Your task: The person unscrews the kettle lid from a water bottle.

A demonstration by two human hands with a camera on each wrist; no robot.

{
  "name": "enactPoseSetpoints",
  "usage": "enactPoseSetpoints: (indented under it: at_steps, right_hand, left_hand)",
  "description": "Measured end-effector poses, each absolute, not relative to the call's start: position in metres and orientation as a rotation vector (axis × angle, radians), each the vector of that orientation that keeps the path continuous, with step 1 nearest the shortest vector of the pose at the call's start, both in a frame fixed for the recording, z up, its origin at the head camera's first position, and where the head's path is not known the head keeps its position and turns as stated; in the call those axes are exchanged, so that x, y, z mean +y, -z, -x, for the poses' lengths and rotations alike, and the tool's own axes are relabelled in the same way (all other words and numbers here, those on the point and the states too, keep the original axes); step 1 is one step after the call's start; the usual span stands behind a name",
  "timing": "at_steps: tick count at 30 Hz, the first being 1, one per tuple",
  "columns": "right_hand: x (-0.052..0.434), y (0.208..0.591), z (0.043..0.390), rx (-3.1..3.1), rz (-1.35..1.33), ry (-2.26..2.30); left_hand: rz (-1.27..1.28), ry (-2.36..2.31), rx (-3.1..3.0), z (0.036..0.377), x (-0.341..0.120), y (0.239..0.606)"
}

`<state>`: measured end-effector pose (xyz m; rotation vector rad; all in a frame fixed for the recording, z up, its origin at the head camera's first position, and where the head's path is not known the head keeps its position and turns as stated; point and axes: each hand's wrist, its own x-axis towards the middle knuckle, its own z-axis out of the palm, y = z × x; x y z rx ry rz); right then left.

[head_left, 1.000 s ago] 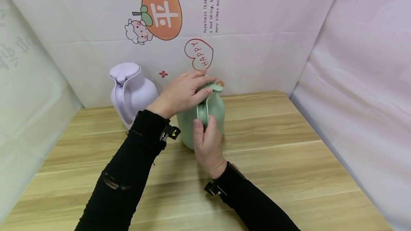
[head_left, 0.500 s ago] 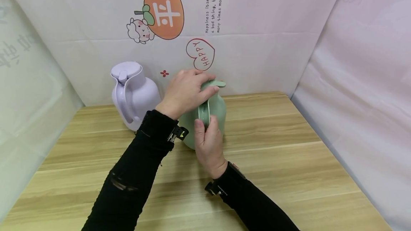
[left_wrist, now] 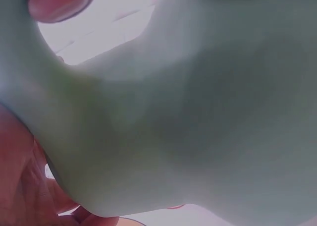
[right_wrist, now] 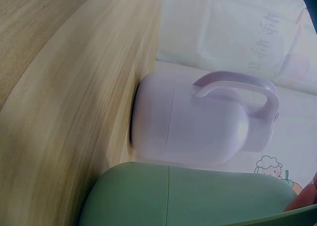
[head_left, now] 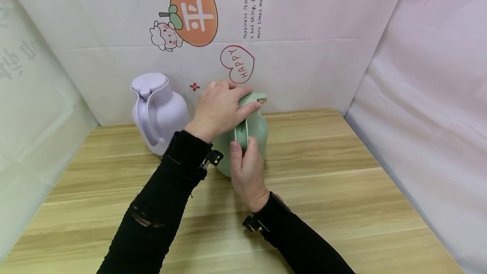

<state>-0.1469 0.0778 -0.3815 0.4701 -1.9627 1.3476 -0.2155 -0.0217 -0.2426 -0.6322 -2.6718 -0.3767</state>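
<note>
The left hand (head_left: 218, 109) curls its fingers over the green jug's lid (head_left: 254, 98) — the right hand (head_left: 246, 168) grips the handle (head_left: 241, 132) just below.

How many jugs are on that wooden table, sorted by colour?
Green jug: 1, held by both hands
Lilac jug: 1, standing apart to its left
Total: 2 jugs

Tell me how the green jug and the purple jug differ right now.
The green jug is pale green and gripped by both hands: the left hand over its lid, the right hand on its handle. The purple jug is lilac, untouched, and stands farther back by the wall. Both stand upright on the wooden table and have the same rounded shape.
</note>
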Motion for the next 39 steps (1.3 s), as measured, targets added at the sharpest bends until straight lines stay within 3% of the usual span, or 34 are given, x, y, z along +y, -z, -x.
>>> enactPoseSetpoints:
  at_steps: [39]
  right_hand:
    - [0.0783,0.3824,0.1467,-1.953,-0.485,-1.325]
  left_hand:
    - [0.432,0.239,-2.716,0.2110,-0.0198,0.2408]
